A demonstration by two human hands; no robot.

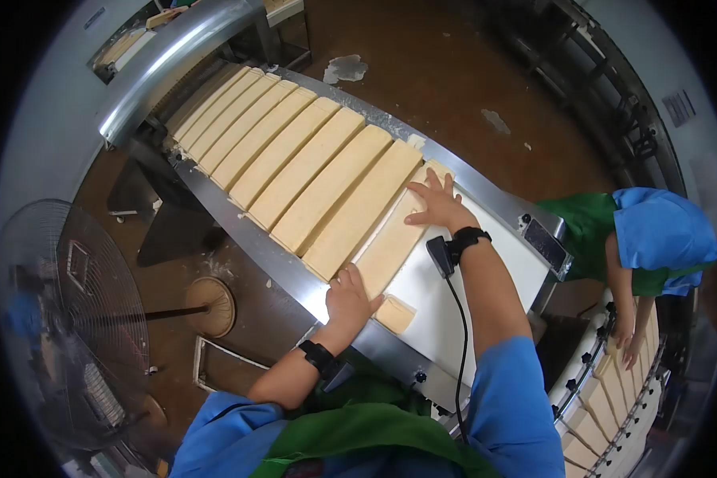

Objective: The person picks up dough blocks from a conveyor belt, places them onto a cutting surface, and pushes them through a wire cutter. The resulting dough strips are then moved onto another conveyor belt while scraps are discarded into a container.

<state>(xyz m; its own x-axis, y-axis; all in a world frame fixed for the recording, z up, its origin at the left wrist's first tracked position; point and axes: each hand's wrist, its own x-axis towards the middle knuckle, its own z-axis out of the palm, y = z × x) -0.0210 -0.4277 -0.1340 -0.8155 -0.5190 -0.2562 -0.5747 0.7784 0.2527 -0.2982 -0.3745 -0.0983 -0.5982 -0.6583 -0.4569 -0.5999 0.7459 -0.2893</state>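
Long flat strips of pale dough (307,155) lie side by side across a conveyor with a white belt (442,295). The strip nearest me (390,243) lies between my hands. At its near end, my left hand (350,299) rests with fingers apart on the strip's edge. My right hand (438,201) is spread over its far end, fingertips on the dough. A small piece of dough (394,314) sits on the belt just right of my left hand. Both wrists wear black bands, and a cable hangs from the device at the right one.
A curved metal cover (183,60) spans the conveyor's far end. On the right, a co-worker (653,239) reaches over a second conveyor with dough strips (597,406). A large fan (72,319) stands at left. A metal side rail (255,247) edges the belt.
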